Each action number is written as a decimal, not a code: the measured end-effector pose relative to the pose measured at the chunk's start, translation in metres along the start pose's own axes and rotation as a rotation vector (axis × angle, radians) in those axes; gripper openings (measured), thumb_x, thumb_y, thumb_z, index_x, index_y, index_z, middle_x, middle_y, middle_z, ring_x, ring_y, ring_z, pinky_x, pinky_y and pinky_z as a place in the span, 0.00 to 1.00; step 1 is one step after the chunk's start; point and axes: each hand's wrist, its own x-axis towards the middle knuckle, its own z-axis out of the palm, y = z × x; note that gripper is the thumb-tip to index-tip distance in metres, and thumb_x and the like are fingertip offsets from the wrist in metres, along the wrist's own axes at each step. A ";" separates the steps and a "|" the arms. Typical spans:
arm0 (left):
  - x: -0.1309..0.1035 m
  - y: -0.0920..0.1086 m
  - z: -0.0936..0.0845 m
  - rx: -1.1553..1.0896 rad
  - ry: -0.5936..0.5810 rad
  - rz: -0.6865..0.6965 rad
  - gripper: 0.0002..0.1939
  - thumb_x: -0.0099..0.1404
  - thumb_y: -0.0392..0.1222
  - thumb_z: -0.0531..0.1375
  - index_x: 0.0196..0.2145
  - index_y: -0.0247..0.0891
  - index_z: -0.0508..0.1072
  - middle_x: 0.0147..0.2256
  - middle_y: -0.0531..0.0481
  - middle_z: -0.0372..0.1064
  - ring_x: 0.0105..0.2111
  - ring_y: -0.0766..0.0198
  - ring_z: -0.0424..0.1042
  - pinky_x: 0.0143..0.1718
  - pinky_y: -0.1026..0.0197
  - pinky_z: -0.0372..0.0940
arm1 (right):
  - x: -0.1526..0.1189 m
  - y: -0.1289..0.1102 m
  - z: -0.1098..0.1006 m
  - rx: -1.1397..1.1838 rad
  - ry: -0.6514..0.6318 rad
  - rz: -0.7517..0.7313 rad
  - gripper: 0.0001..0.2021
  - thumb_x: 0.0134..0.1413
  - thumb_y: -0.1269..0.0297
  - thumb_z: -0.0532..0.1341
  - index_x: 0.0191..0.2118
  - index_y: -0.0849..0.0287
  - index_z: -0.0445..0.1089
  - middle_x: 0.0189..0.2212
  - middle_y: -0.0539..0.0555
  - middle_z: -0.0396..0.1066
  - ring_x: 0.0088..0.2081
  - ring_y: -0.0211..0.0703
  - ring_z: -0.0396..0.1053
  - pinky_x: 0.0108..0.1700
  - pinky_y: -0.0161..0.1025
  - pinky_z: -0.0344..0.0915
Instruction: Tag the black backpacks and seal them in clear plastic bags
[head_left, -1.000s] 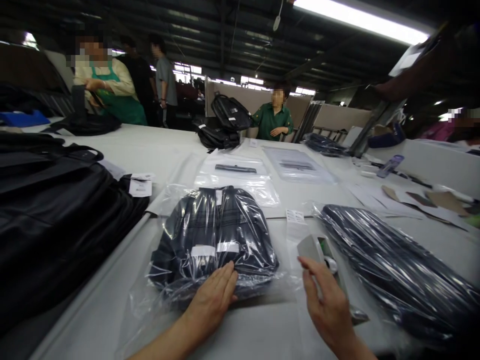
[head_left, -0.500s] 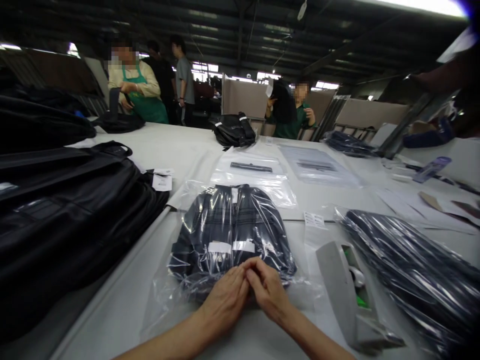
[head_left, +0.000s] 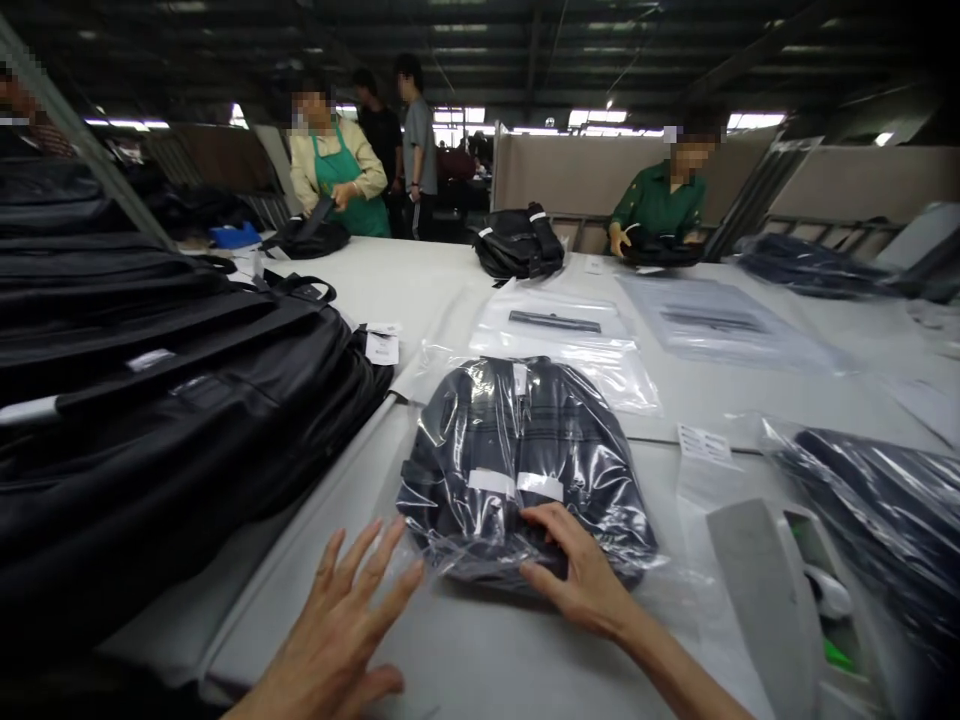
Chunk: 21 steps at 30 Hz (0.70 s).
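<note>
The bagged backpack [head_left: 525, 465] is laid flat on the table [head_left: 480, 650], long axis pointing away. It is pressed by the right hand [head_left: 581, 580], its grip spread; the left hand [head_left: 337, 625] is held splayed, touching nothing.

Beside the bagged backpack [head_left: 525, 470], a tape dispenser [head_left: 780, 600] is running off the bottom edge, while another wrapped bag [head_left: 877, 520] is vanishing past the right edge. Glare is obscuring the backpack's white labels [head_left: 515, 485], leaving their print unreadable.

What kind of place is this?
Probably a bag factory's packing hall: a bagged backpack under the right hand, stacked black bags, and aproned workers along a long white table.
</note>
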 end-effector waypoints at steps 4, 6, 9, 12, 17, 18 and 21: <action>-0.026 -0.026 0.023 -0.136 0.131 -0.123 0.30 0.61 0.42 0.61 0.59 0.38 0.57 0.52 0.39 0.64 0.53 0.50 0.61 0.53 0.46 0.61 | 0.003 0.000 -0.001 0.025 -0.016 0.022 0.17 0.53 0.55 0.60 0.47 0.56 0.67 0.38 0.54 0.63 0.41 0.46 0.64 0.44 0.43 0.62; -0.022 -0.033 0.026 -0.316 0.152 -0.091 0.14 0.64 0.38 0.58 0.48 0.40 0.68 0.49 0.44 0.67 0.50 0.57 0.64 0.48 0.55 0.65 | 0.003 0.000 -0.001 0.030 -0.015 0.049 0.15 0.54 0.54 0.59 0.44 0.56 0.69 0.36 0.53 0.63 0.40 0.45 0.64 0.43 0.43 0.62; -0.012 -0.038 0.017 -0.595 0.126 -0.074 0.08 0.66 0.34 0.54 0.40 0.41 0.71 0.44 0.49 0.71 0.46 0.62 0.68 0.48 0.60 0.64 | 0.004 0.000 -0.001 0.040 0.006 0.070 0.11 0.55 0.55 0.58 0.38 0.56 0.71 0.34 0.52 0.63 0.38 0.44 0.64 0.42 0.42 0.61; -0.006 -0.039 0.006 -0.801 0.089 -0.209 0.10 0.68 0.37 0.51 0.36 0.40 0.72 0.34 0.51 0.72 0.37 0.64 0.71 0.42 0.63 0.65 | 0.005 0.000 -0.001 0.065 0.018 0.066 0.10 0.54 0.56 0.59 0.35 0.56 0.72 0.33 0.52 0.63 0.37 0.42 0.64 0.42 0.41 0.60; 0.003 -0.042 0.019 -1.015 0.034 -0.684 0.19 0.66 0.51 0.50 0.27 0.36 0.69 0.21 0.55 0.63 0.20 0.69 0.62 0.22 0.68 0.58 | 0.008 0.002 0.000 0.076 0.022 0.090 0.11 0.54 0.55 0.60 0.29 0.57 0.70 0.30 0.51 0.65 0.36 0.42 0.64 0.41 0.40 0.59; 0.005 -0.044 0.026 -1.042 0.028 -0.773 0.19 0.65 0.54 0.51 0.27 0.36 0.69 0.18 0.56 0.61 0.18 0.70 0.60 0.19 0.68 0.56 | 0.008 0.002 0.000 0.077 0.027 0.097 0.12 0.54 0.55 0.59 0.28 0.57 0.69 0.29 0.50 0.65 0.35 0.42 0.64 0.41 0.40 0.59; 0.011 -0.048 0.049 -1.102 0.001 -0.924 0.22 0.59 0.59 0.54 0.26 0.35 0.68 0.13 0.60 0.53 0.14 0.71 0.53 0.16 0.69 0.48 | 0.010 0.002 0.000 0.090 0.029 0.140 0.13 0.55 0.54 0.59 0.27 0.58 0.68 0.28 0.50 0.65 0.34 0.42 0.63 0.39 0.40 0.58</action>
